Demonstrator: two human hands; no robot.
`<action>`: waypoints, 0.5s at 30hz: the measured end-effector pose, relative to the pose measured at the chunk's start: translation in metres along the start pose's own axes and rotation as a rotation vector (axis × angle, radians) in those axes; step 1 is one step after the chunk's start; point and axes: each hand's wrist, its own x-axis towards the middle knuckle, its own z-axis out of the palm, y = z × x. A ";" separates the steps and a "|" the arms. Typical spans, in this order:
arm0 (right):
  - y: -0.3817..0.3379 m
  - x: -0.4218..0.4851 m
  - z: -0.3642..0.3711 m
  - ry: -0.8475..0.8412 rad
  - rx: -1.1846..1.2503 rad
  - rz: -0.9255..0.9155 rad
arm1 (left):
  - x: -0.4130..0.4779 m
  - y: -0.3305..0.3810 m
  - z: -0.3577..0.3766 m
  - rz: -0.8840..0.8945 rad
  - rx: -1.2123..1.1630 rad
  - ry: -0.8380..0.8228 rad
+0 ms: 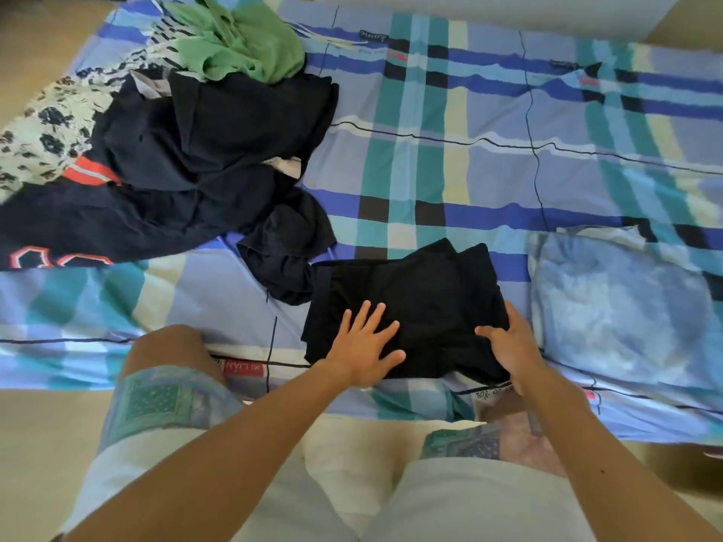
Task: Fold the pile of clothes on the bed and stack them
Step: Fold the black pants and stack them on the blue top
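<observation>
Matt black cloth in the folded garment, soft, faintly creased, without sheen. Beneath it, smooth checked cloth of the bed sheet, matt and lightly wrinkled. Just right of the garment, soft mottled blue cloth, dull-surfaced. Up and left of the garment, a heap of dark navy cloth, matt and rumpled, with flatter red-and-white printed patches. Beyond that heap, thin green cloth, crumpled, and pale cloth with a dark flower print. Below the garment, matt patterned cloth of the shorts.
</observation>
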 end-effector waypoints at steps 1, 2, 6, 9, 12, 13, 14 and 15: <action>-0.015 -0.003 0.003 -0.001 -0.019 -0.050 | -0.002 0.000 -0.008 -0.010 -0.158 0.009; -0.029 -0.005 0.005 0.008 -0.042 -0.097 | -0.002 0.002 -0.015 -0.015 -0.358 0.044; -0.087 -0.034 0.049 -0.024 -0.254 -0.389 | -0.015 -0.006 -0.060 -0.197 -1.228 0.258; -0.099 -0.068 0.104 -0.316 -0.439 -0.514 | -0.023 -0.033 -0.080 -0.335 -1.594 0.308; -0.084 -0.084 0.142 -0.525 -0.532 -0.367 | -0.031 -0.055 -0.077 -0.422 -1.401 0.386; -0.076 -0.084 0.145 -0.516 -0.509 -0.337 | -0.030 -0.059 -0.073 -0.463 -1.239 0.396; -0.069 -0.084 0.145 -0.488 -0.476 -0.333 | -0.028 -0.063 -0.069 -0.502 -1.094 0.413; -0.062 -0.084 0.143 -0.447 -0.445 -0.350 | -0.026 -0.065 -0.067 -0.531 -0.995 0.438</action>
